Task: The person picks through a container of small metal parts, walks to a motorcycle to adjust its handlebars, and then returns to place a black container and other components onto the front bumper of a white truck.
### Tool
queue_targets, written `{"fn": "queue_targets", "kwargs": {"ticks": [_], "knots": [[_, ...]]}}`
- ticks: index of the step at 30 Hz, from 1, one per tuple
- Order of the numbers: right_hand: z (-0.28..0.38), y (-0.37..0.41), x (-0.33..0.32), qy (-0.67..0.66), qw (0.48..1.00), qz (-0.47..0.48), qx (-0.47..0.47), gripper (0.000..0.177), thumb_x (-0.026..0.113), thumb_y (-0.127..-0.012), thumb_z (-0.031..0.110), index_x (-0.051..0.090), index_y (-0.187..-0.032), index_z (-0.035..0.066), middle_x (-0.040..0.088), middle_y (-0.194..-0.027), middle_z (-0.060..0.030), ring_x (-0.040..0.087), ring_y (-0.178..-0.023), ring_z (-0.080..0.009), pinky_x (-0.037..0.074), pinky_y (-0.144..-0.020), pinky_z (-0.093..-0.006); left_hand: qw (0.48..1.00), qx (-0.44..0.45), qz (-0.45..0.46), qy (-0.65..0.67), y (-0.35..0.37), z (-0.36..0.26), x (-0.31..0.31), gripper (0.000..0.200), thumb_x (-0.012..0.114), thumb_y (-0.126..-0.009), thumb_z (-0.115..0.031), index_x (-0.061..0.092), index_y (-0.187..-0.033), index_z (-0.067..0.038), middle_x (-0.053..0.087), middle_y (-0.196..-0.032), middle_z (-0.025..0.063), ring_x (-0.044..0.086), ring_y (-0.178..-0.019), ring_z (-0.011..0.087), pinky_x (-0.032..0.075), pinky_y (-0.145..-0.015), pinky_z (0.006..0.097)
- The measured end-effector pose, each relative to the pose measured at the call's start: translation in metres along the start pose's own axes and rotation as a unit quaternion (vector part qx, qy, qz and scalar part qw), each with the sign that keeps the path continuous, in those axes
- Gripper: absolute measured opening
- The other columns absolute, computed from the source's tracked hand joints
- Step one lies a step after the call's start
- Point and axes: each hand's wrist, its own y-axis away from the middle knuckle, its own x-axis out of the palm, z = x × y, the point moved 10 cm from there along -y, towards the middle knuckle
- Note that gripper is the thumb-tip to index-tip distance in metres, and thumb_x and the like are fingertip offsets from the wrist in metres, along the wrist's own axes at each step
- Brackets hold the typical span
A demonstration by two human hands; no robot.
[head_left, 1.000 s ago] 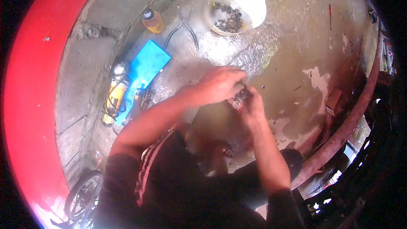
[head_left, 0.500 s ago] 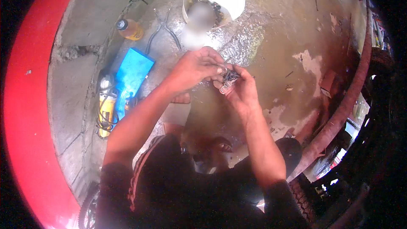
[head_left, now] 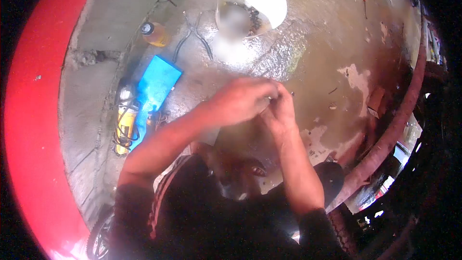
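My left hand [head_left: 243,98] reaches over to my right hand [head_left: 280,110], and the two meet above the wet floor. The fingers of both are curled together, blurred by motion. In the earlier frame small dark and silvery metal pieces lay in my right hand; now the fingers cover whatever is held. Beyond the hands stands a cut white plastic jug [head_left: 274,7] with small dark parts inside. Pliers [head_left: 193,31] with dark handles lie to the left of the jug.
An amber bottle [head_left: 158,36] with a dark cap, a blue case [head_left: 161,79] and a yellow power tool [head_left: 125,125] lie at left. Screwdrivers [head_left: 364,5] are at the upper right. A long rusty pipe [head_left: 385,144] curves along the right, and a red surface [head_left: 38,91] edges the left.
My left hand has moved down and closed over the fingers of my right hand, hiding the metal pieces. The whole view has shifted slightly.
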Motion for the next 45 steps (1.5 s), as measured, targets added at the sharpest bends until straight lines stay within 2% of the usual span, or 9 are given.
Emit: {"fn": "queue_targets", "kwargs": {"ticks": [5, 9, 15, 18, 20, 23, 27, 31, 45], "knots": [[0.002, 0.008, -0.019, 0.022, 0.998, -0.062, -0.003, 0.026, 0.046, -0.093, 0.026, 0.057, -0.104, 0.005, 0.063, -0.095, -0.0085, 0.061, -0.087, -0.0227, 0.051, -0.077, -0.0371, 0.999, 0.014, 0.025, -0.026, -0.008, -0.006, -0.005, 0.022, 0.062, -0.08, -0.009, 0.061, -0.102, -0.005, 0.063, -0.099, 0.0146, 0.061, -0.096, 0.032, 0.05, -0.085, 0.039], [0.009, 0.039, -0.032, 0.072, 0.996, -0.035, 0.044, 0.026, 0.052, -0.092, 0.027, 0.057, -0.097, 0.002, 0.063, -0.087, -0.0132, 0.063, -0.079, -0.0263, 0.051, -0.068, -0.0371, 0.95, 0.039, -0.077, -0.299, -0.039, 0.04, -0.064, 0.021, 0.056, -0.081, -0.008, 0.062, -0.101, -0.003, 0.062, -0.099, 0.0178, 0.061, -0.095, 0.0344, 0.05, -0.083, 0.041], [0.025, 0.096, -0.066, 0.159, 0.983, -0.072, 0.063, 0.034, 0.048, -0.095, 0.032, 0.055, -0.103, 0.0, 0.062, -0.089, -0.0146, 0.063, -0.076, -0.028, 0.053, -0.069, -0.0382, 0.896, -0.15, 0.126, -0.398, -0.105, 0.127, -0.071, 0.029, 0.046, -0.082, -0.006, 0.061, -0.106, -0.001, 0.059, -0.115, 0.0223, 0.058, -0.107, 0.0342, 0.047, -0.089, 0.0434], [0.02, 0.092, -0.089, 0.13, 0.986, -0.072, 0.069, 0.034, 0.048, -0.095, 0.032, 0.055, -0.104, 0.0, 0.062, -0.09, -0.0151, 0.063, -0.077, -0.0278, 0.053, -0.069, -0.0384, 0.899, -0.136, 0.1, -0.405, -0.122, 0.161, -0.071, 0.034, 0.048, -0.079, -0.002, 0.057, -0.111, 0.004, 0.059, -0.111, 0.0273, 0.06, -0.101, 0.0395, 0.048, -0.087, 0.0467], [0.014, 0.088, -0.091, 0.082, 0.992, -0.058, 0.074, 0.034, 0.047, -0.095, 0.031, 0.055, -0.104, 0.0, 0.062, -0.09, -0.0154, 0.062, -0.078, -0.0277, 0.053, -0.07, -0.0385, 0.917, -0.118, -0.051, -0.377, -0.126, 0.174, -0.089, 0.032, 0.049, -0.079, -0.003, 0.059, -0.109, 0.005, 0.062, -0.105, 0.0273, 0.062, -0.096, 0.0404, 0.05, -0.083, 0.0459], [0.007, 0.093, -0.089, 0.019, 0.993, -0.097, 0.069, 0.036, 0.044, -0.096, 0.033, 0.056, -0.104, 0.0, 0.062, -0.091, -0.0161, 0.062, -0.079, -0.0275, 0.053, -0.071, -0.038, 0.884, -0.181, 0.146, -0.406, -0.11, 0.156, -0.067, 0.027, 0.052, -0.083, -0.008, 0.062, -0.106, 0.002, 0.062, -0.108, 0.0249, 0.061, -0.101, 0.0364, 0.048, -0.085, 0.0465], [0.022, 0.081, -0.057, -0.007, 0.998, -0.059, 0.031, 0.041, 0.039, -0.098, 0.034, 0.057, -0.105, -0.002, 0.062, -0.093, -0.0168, 0.061, -0.08, -0.0282, 0.052, -0.07, -0.0394, 0.97, -0.055, -0.028, -0.235, -0.053, 0.04, -0.05, 0.018, 0.061, -0.083, -0.016, 0.065, -0.098, -0.006, 0.064, -0.091, 0.0159, 0.062, -0.089, 0.0328, 0.05, -0.077, 0.0406], [0.021, 0.071, -0.049, -0.012, 0.999, -0.039, 0.023, 0.039, 0.037, -0.098, 0.033, 0.057, -0.107, 0.001, 0.064, -0.093, -0.0137, 0.062, -0.084, -0.026, 0.052, -0.076, -0.0395, 0.981, 0.118, 0.06, -0.14, -0.016, -0.051, 0.024, 0.019, 0.067, -0.077, -0.018, 0.066, -0.094, -0.01, 0.053, -0.081, 0.0085, 0.057, -0.079, 0.0262, 0.049, -0.07, 0.0377], [0.007, 0.052, -0.028, -0.038, 0.999, -0.019, 0.017, 0.036, 0.037, -0.098, 0.034, 0.055, -0.111, 0.006, 0.06, -0.108, -0.0091, 0.056, -0.105, -0.0224, 0.042, -0.097, -0.0389, 0.96, 0.13, 0.077, -0.234, -0.003, -0.046, 0.071, 0.015, 0.057, -0.074, -0.019, 0.064, -0.082, -0.008, 0.056, -0.097, 0.0065, 0.053, -0.097, 0.0228, 0.042, -0.081, 0.0367]]}}
